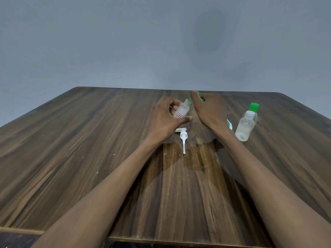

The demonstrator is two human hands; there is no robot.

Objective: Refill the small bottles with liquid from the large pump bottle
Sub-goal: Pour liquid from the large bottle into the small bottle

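Head view: left hand (167, 117) curled round small bottle (183, 110), right hand (208, 109) pinching green cap (202, 97).

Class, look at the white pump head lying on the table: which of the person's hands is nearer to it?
Left. The left hand is just above the pump head; the right hand sits farther right.

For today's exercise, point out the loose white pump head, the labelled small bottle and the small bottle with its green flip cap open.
White pump head (183, 136), head view, collar.
Labelled small bottle (183, 110), head view, body.
Open-capped small bottle (245, 127), head view, body.
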